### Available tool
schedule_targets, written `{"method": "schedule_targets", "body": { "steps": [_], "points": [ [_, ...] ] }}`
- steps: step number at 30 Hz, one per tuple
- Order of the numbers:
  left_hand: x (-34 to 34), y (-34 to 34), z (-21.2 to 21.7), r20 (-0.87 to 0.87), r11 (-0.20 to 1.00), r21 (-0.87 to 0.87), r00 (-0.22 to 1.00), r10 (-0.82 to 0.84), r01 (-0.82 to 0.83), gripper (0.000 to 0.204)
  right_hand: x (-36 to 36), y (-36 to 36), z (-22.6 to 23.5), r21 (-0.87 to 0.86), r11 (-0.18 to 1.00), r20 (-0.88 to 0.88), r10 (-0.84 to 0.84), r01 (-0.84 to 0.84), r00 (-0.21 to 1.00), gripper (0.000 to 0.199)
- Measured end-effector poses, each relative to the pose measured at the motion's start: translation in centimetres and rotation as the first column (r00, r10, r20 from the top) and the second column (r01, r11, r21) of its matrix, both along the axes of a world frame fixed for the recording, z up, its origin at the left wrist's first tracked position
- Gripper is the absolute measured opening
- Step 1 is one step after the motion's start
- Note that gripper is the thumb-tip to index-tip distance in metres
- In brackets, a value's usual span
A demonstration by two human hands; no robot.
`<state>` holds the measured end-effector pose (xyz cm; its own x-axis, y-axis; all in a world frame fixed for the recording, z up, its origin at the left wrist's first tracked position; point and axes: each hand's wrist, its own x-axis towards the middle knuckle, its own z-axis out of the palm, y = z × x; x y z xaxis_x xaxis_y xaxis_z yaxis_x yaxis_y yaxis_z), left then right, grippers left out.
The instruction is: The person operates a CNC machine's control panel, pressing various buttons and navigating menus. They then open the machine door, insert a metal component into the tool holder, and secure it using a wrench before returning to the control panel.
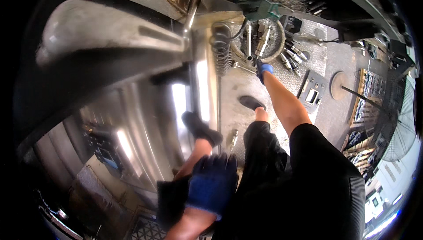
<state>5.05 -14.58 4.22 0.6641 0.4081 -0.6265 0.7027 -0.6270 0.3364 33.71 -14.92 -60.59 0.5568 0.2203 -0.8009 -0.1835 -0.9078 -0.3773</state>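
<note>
My left hand (212, 182), in a blue glove with dark fingertips, lies over my left knee with its fingers stretched out. It holds nothing. My right arm reaches forward, and the blue-gloved right hand (264, 70) is at the near end of a silver stepped metal tool (263, 42). Its fingers look closed on that end, though they are partly hidden. Beside this tool stands or lies a slim metal wrench-like bar (249, 42). More silver cylindrical tools (294, 56) lie to the right. A pale round hoop or hose (282, 42) curves around the tools.
Shiny metal machine panels (202, 86) rise close on the left. A black coiled cable (222, 48) hangs by their edge. A grey control box (312, 91), a round-based stand (339, 86) and a wooden rack of metal parts (368, 97) are to the right. A small metal tool (234, 139) lies near my feet.
</note>
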Motion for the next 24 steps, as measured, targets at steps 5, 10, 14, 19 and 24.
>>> {"method": "schedule_targets", "body": {
  "steps": [5,10,14,19,24],
  "points": [
    [-0.8,-0.2,-1.4,-0.126,0.986,-0.130,0.988,0.093,-0.109,0.041,-1.4,3.7,-3.6,-0.121,0.983,-0.092,-0.150,0.139,0.984,0.040],
    [-0.1,0.5,-2.1,0.012,0.983,-0.123,0.990,0.140,-0.137,0.039,-0.8,3.0,3.4,0.037,0.993,0.125,0.109,-0.114,0.986,0.042],
    [1.4,1.3,-1.8,0.103,0.978,-0.091,0.975,0.195,-0.186,0.034,2.5,3.6,13.1,0.313,0.884,-0.387,-0.215,0.347,0.897,0.033],
    [2.1,1.3,-4.3,0.284,0.873,-0.318,0.842,0.459,-0.368,0.038,5.9,4.1,25.9,0.288,0.816,-0.493,-0.323,0.502,0.808,0.030],
    [3.1,-0.6,-10.8,-0.146,0.075,-0.808,0.322,0.935,-0.584,0.055,2.8,-6.8,40.9,0.632,0.775,-0.367,0.300,0.000,0.881,0.035]
  ]
}}
